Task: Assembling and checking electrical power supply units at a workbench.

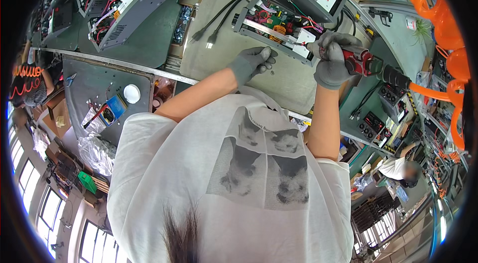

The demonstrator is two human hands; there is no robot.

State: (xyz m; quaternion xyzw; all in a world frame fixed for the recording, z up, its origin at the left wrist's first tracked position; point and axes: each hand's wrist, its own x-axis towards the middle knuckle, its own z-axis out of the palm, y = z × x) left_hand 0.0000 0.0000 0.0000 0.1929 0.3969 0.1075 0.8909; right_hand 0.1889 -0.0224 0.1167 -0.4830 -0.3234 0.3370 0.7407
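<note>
Looking from the head camera, the red pneumatic screwdriver (pixel 361 61) is clamped in the gloved right hand (pixel 332 61), at the near edge of the open electronics chassis (pixel 279 26). The left hand (pixel 250 63) rests half-curled on the mat (pixel 224 39), apparently empty. The tool should be kept upright.

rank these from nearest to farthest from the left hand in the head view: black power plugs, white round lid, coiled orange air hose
1. black power plugs, just up-left of the left hand on the grey mat.
2. white round lid, far left on the dark bench.
3. coiled orange air hose, far right.
</note>
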